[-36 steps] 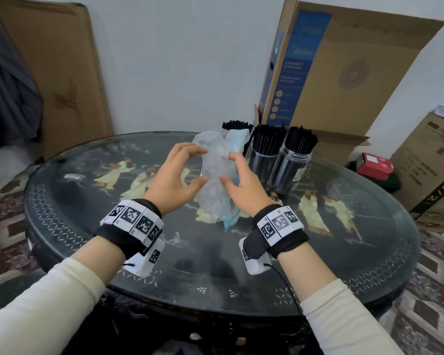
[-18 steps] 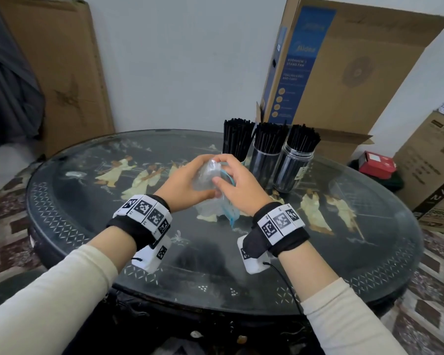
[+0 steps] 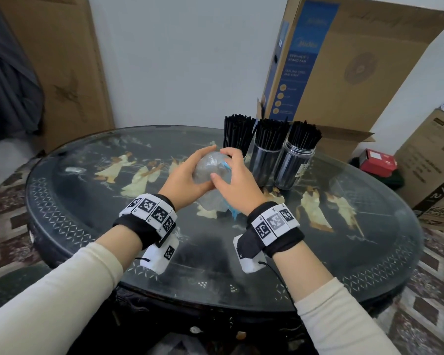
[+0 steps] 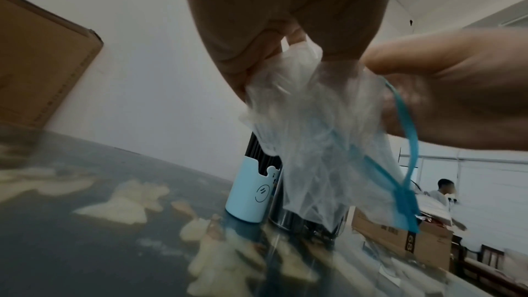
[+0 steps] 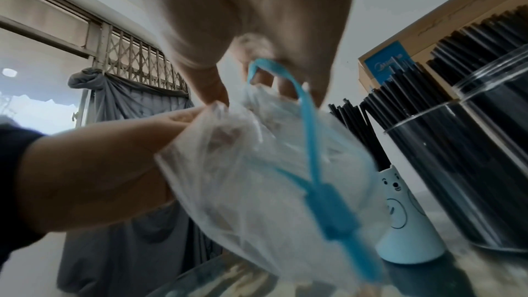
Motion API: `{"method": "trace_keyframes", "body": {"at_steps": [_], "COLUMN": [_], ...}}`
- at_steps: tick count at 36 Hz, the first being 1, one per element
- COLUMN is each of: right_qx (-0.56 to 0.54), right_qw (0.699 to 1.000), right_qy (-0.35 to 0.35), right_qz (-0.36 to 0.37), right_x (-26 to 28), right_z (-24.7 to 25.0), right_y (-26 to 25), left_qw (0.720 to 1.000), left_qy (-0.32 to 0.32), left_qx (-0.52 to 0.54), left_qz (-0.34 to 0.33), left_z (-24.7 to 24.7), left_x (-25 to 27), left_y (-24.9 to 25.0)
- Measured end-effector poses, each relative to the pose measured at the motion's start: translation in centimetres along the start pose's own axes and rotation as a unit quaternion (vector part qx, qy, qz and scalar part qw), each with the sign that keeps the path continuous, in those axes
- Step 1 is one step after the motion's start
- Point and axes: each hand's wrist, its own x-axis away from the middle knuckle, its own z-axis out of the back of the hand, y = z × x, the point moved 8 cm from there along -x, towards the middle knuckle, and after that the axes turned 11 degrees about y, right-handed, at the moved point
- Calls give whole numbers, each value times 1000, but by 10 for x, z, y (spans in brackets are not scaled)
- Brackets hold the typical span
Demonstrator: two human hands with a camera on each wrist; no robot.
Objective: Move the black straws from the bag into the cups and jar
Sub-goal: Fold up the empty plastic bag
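Observation:
A clear plastic zip bag (image 3: 213, 201) with a blue slider strip is scrunched into a ball between my hands above the table's middle; I see no straws in it. My left hand (image 3: 201, 167) curls round its left side and my right hand (image 3: 219, 163) grips its right side. The left wrist view shows the bag (image 4: 314, 132) hanging crumpled from the fingers, as does the right wrist view, where the bag (image 5: 257, 177) is blurred. Behind the hands, black straws (image 3: 237, 134) stand packed in a light blue bear cup (image 4: 251, 189), a clear cup (image 3: 264, 160) and a clear jar (image 3: 292, 167).
The round glass-topped table (image 3: 87, 206) has painted figures. A tall cardboard fan box (image 3: 344, 60) leans behind the jar. More boxes (image 3: 431, 170) and a red box (image 3: 377, 160) sit on the floor at right. A flat cardboard sheet (image 3: 62, 60) leans at back left.
The bag was held up stretched between my hands; it is now squeezed down into a small ball. Both hands came closer together, uncovering the blue cup's straws behind.

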Motion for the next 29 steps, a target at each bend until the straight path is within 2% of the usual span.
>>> {"method": "trace_keyframes", "body": {"at_steps": [2, 6, 13, 18, 23, 26, 29], "right_qx": [2, -8, -59, -6, 14, 17, -4], "right_qw": [1000, 1000, 996, 996, 998, 998, 999], "right_qy": [15, 3, 68, 63, 56, 56, 12], "right_qz": [-7, -5, 16, 60, -17, -22, -31], "right_x": [-1, 0, -1, -3, -4, -3, -1], "right_z": [2, 1, 9, 10, 11, 9, -3], "right_y": [1, -2, -1, -7, 11, 14, 13], "left_qw": [1000, 1000, 1000, 1000, 999, 999, 999], "left_qy": [3, 3, 18, 16, 30, 30, 24], "left_qx": [-2, -11, -7, -24, -32, -34, -45], "left_qz": [4, 10, 16, 7, 10, 11, 5], "left_z": [0, 1, 5, 6, 11, 12, 10], "left_x": [1, 2, -1, -1, 0, 1, 1], "left_y": [-1, -2, -10, -11, -11, -10, -9]}}
